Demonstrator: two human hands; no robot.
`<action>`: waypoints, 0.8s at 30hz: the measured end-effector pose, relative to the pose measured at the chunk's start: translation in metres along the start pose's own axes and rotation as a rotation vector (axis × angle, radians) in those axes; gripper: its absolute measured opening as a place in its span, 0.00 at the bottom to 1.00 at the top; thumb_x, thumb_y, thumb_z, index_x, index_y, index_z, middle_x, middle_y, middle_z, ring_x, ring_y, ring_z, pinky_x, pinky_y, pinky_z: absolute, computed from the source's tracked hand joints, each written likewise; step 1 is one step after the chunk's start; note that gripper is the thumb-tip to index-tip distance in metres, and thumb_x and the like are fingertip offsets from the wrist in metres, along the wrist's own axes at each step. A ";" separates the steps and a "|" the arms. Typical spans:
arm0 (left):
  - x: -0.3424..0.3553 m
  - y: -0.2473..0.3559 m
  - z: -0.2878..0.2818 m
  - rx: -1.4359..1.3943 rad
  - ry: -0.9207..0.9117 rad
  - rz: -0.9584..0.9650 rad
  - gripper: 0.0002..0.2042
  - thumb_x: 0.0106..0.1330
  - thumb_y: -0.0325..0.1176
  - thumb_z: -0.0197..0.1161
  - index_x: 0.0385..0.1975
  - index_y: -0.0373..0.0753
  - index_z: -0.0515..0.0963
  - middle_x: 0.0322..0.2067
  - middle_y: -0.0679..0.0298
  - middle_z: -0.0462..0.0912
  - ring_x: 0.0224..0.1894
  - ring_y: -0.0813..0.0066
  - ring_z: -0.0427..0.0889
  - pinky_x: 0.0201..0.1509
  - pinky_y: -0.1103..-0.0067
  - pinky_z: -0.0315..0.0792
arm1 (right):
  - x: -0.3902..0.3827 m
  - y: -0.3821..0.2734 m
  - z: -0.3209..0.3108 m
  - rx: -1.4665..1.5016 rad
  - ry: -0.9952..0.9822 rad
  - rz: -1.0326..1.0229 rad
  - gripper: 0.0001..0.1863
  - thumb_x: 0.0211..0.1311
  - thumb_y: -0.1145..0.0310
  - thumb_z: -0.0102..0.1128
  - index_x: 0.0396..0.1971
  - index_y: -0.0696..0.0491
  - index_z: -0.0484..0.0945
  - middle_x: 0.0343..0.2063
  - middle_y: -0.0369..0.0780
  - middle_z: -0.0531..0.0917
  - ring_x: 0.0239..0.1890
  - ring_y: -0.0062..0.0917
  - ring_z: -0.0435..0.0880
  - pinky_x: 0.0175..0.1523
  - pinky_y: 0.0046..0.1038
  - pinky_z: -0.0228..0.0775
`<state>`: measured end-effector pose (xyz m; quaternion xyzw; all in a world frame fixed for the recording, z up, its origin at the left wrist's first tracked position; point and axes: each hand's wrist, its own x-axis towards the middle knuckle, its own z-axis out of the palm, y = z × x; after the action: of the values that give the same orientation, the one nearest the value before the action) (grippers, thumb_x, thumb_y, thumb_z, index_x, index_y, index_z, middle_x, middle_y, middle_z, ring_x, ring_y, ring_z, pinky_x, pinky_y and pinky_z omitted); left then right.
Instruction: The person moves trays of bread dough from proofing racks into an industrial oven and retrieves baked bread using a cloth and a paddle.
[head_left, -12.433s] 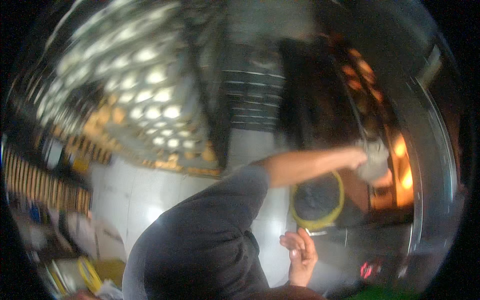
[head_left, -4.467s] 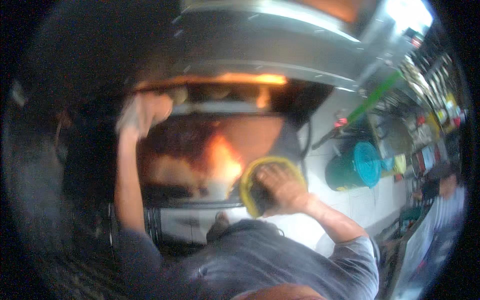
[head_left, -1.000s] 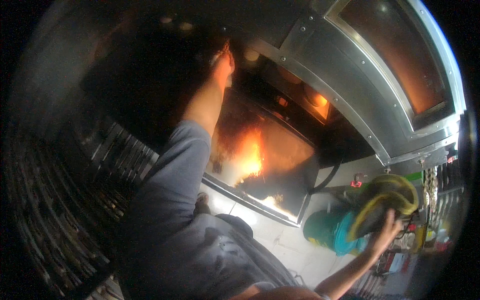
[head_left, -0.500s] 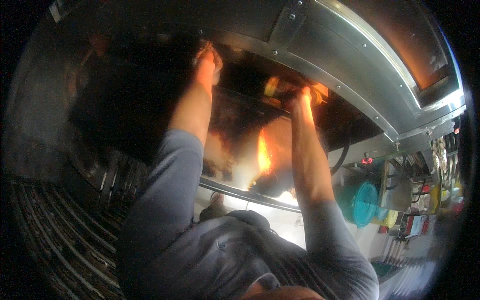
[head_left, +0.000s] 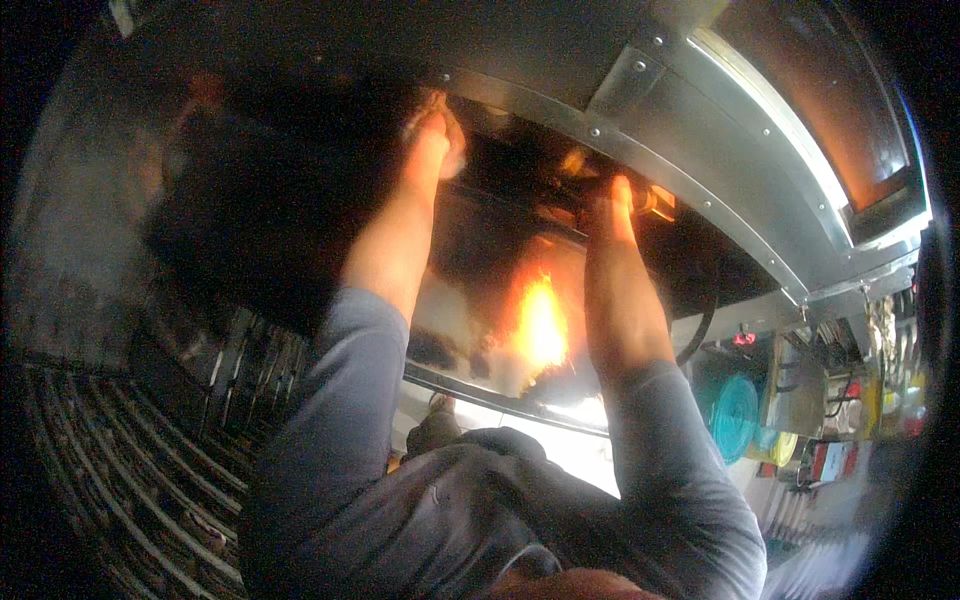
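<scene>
Both my arms, in grey sleeves, reach forward into the dark space under a riveted metal hood. My left hand (head_left: 437, 132) looks closed, its fingers blurred by motion, with something pale at its side that I cannot make out. Further right, my right hand (head_left: 617, 197) is curled shut at the hood's lower edge, lit orange. What it grips is hidden in shadow and glare; a glowing yellow-orange piece (head_left: 657, 203) shows beside it. Between my forearms a shiny metal panel (head_left: 455, 325) carries a bright orange glare (head_left: 541, 325) that looks like firelight.
The riveted metal hood (head_left: 690, 150) curves overhead from the middle to the right. Dark slatted bars (head_left: 130, 470) fill the lower left. At the right stand a teal round tub (head_left: 733, 418) and a yellow container (head_left: 785, 447). A black hose (head_left: 706, 325) hangs near my right forearm.
The view has shifted slightly, so the hood and shelves sit further right and lower. The orange glare on the panel has grown broader and brighter. Both hands stay under the hood.
</scene>
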<state>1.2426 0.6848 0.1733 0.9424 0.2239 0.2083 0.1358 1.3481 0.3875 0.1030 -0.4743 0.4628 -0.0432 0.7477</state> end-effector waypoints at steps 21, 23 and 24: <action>-0.284 -0.071 -0.133 0.326 0.058 -0.056 0.17 0.49 0.49 0.63 0.35 0.46 0.78 0.36 0.63 0.82 0.40 0.66 0.80 0.38 0.69 0.75 | -0.079 0.016 -0.107 0.469 -0.905 -0.036 0.12 0.64 0.64 0.49 0.40 0.54 0.77 0.39 0.41 0.82 0.43 0.32 0.79 0.56 0.38 0.68; -0.334 -0.075 -0.142 0.309 0.048 -0.138 0.18 0.47 0.50 0.64 0.34 0.46 0.78 0.35 0.62 0.82 0.39 0.64 0.81 0.38 0.68 0.75 | -0.078 0.021 -0.110 0.468 -0.830 -0.031 0.13 0.63 0.67 0.47 0.43 0.56 0.75 0.42 0.43 0.81 0.47 0.36 0.78 0.58 0.40 0.66; -0.358 -0.075 -0.146 0.298 0.045 -0.179 0.19 0.46 0.51 0.65 0.34 0.46 0.78 0.34 0.62 0.83 0.39 0.63 0.81 0.38 0.68 0.76 | -0.078 0.022 -0.114 0.499 -0.864 0.011 0.13 0.63 0.68 0.47 0.43 0.56 0.75 0.42 0.43 0.81 0.47 0.36 0.78 0.59 0.40 0.66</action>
<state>0.8581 0.6019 0.1561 0.9235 0.3383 0.1808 0.0079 1.2124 0.3626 0.1233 -0.2532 0.0886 0.0520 0.9619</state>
